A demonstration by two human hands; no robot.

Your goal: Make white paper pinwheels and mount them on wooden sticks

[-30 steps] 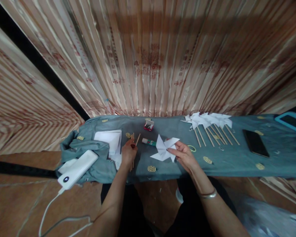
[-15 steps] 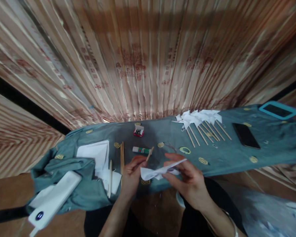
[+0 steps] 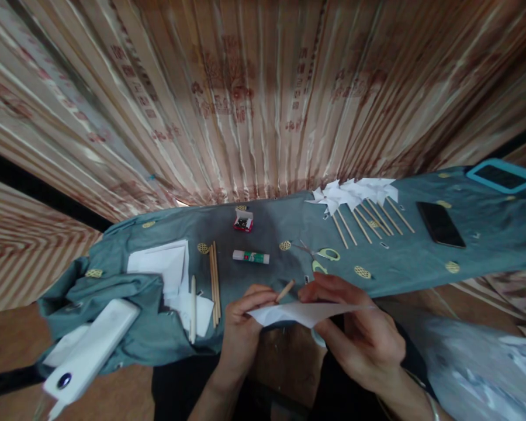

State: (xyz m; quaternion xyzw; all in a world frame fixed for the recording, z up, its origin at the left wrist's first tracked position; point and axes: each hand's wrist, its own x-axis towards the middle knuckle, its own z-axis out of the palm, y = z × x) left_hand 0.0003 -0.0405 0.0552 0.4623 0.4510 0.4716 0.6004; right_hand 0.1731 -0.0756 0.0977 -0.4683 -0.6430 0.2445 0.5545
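My left hand (image 3: 245, 321) pinches a thin wooden stick (image 3: 286, 290), whose tip points up to the right. Its fingers also meet the left end of a folded white paper pinwheel (image 3: 296, 313). Thumb and fingers of my right hand (image 3: 355, 327) are closed on the pinwheel's other side, and the paper is seen nearly edge-on. Just beyond the right fingers lie scissors (image 3: 319, 257) with yellow-green handles. A glue stick (image 3: 251, 257) rests on the cloth past my left hand. Behind it stands an open small red box (image 3: 244, 222) of dark pins or tacks.
Finished paper pinwheels (image 3: 355, 196) on sticks lie at the back right, beside a black phone (image 3: 440, 224) and a blue-framed tablet (image 3: 503, 175). At left are white paper sheets (image 3: 160, 263), loose sticks (image 3: 214, 286), a white pen (image 3: 193, 310) and a white device (image 3: 92, 351).
The pinwheel and stick have shifted slightly right and the paper has turned to show a wider, flatter side. The stick tip has moved down and right, away from the glue stick.
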